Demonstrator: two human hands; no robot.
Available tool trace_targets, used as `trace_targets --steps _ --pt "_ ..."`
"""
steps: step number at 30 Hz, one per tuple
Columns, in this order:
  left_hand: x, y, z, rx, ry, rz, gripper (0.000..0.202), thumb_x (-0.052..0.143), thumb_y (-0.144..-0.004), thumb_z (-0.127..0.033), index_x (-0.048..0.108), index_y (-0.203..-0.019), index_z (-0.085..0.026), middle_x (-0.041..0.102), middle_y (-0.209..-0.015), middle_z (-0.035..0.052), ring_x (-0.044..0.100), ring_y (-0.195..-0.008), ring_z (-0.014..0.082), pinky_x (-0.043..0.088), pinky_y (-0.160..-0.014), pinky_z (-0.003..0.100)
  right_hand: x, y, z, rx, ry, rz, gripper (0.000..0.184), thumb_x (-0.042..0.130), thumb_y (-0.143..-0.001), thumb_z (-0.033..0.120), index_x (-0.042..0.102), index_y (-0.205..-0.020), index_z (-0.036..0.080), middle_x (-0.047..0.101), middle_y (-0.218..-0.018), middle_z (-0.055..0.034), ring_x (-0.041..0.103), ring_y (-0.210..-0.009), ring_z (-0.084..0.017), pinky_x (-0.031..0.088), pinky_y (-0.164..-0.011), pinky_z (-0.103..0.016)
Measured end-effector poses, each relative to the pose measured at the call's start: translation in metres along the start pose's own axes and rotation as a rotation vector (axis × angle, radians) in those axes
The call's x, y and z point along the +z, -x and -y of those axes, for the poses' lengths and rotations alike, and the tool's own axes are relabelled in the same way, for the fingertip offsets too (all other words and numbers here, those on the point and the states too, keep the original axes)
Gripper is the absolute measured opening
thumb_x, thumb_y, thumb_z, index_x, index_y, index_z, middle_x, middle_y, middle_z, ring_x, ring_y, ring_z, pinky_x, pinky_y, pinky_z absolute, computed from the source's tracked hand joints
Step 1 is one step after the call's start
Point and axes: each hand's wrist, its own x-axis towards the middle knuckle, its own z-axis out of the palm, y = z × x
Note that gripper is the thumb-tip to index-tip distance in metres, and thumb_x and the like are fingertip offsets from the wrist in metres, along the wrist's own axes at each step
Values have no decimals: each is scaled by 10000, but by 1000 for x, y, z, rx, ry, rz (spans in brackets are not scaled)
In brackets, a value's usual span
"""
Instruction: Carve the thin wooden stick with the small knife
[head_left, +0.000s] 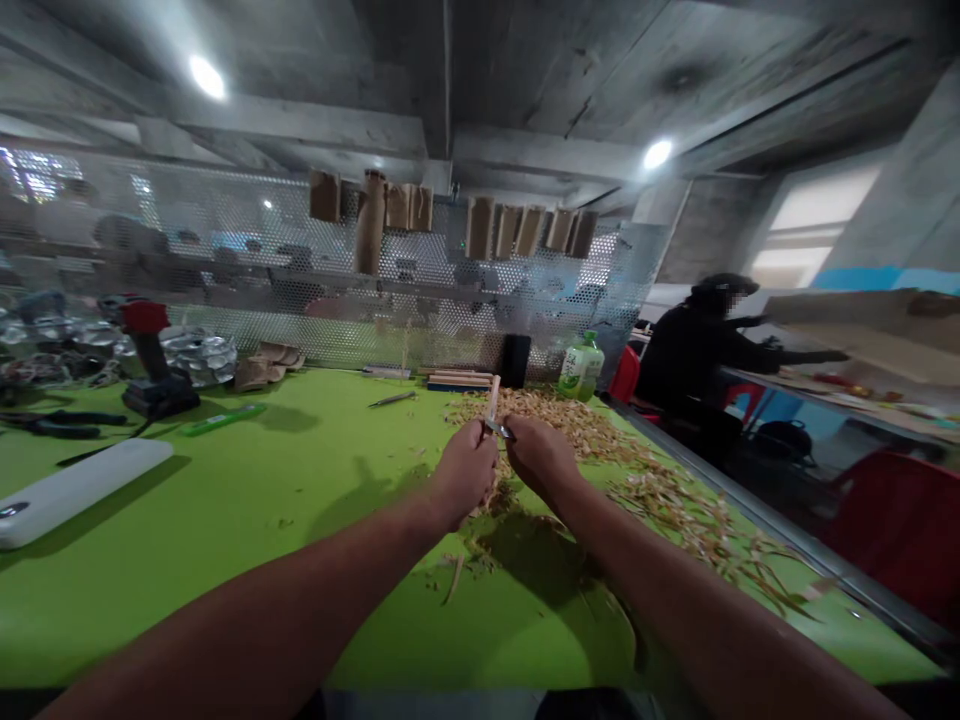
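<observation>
My left hand (466, 472) is closed around a thin wooden stick (494, 395), whose upper end sticks out above the fist, tilted slightly right. My right hand (543, 455) grips a small knife (498, 429); its short metal blade lies across the stick close to the left thumb. The knife's handle is mostly hidden in the fingers. Both fists are close together over the green tabletop (300, 520). Pale wood shavings (600, 425) lie heaped beyond and to the right, and a few curls lie below the hands.
A cordless drill (146, 355), pliers (67, 420), a green cutter (223, 419) and a white block (90, 485) lie on the left. Ahead are a bottle (582, 366), wooden strips (459, 380) and a perforated metal screen (442, 290). A person (694, 350) sits at right.
</observation>
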Motion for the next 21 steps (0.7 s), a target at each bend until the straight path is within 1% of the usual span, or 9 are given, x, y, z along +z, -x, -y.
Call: trace_targets --steps 4,7,11,14,16,18,19,21 --pt "0 0 0 -8 -33 5 96 491 -855 -221 416 -795 -213 382 -564 -78 300 -399 59 244 -394 185 -4 1 -1 10 21 0 277 396 -900 218 668 -955 220 727 -924 -77 659 -830 -191 361 -642 -245" --pt "2 8 -3 -22 -41 23 78 450 -874 -230 411 -808 -220 369 -568 -77 293 -400 69 245 -384 191 -5 -1 -5 29 25 -11 281 395 -901 220 666 -972 216 725 -936 -82 655 -834 -196 370 -659 -251" --pt "6 19 -10 -91 -44 88 73 411 -900 -243 431 -837 -212 401 -585 -65 299 -405 72 252 -376 193 -6 -6 -13 84 21 -41 305 383 -911 215 669 -1015 207 723 -953 -98 653 -863 -202 385 -702 -256" --pt "7 21 -14 -140 -54 107 74 396 -913 -230 448 -868 -205 398 -596 -64 294 -408 68 248 -371 188 -3 -11 -20 123 10 -50 307 395 -910 225 680 -1025 206 722 -952 -103 657 -888 -212 397 -725 -260" --pt "8 24 -14 -145 -70 109 79 389 -919 -222 464 -906 -203 389 -596 -67 290 -405 66 250 -367 184 1 -16 -29 164 -2 -45 320 396 -914 232 681 -1060 215 723 -970 -102 660 -911 -219 409 -734 -264" --pt "12 29 -13 -121 -108 149 105 406 -923 -254 493 -942 -199 406 -605 -62 304 -409 64 265 -366 179 3 -21 -43 234 -17 -29 344 386 -920 226 679 -1100 213 722 -994 -111 666 -920 -228 423 -725 -270" --pt "14 32 -12 -100 -129 187 128 424 -921 -284 510 -960 -197 422 -617 -57 314 -412 63 272 -365 176 4 -23 -51 278 -23 -16 355 382 -920 217 681 -1112 200 721 -1000 -122 671 -914 -235 430 -712 -274" --pt "18 38 -9 -50 -116 300 188 448 -915 -347 522 -1013 -204 435 -635 -55 321 -415 63 291 -359 177 4 -26 -70 361 -28 11 364 384 -914 202 694 -1099 151 718 -1000 -161 681 -892 -256 442 -685 -287"
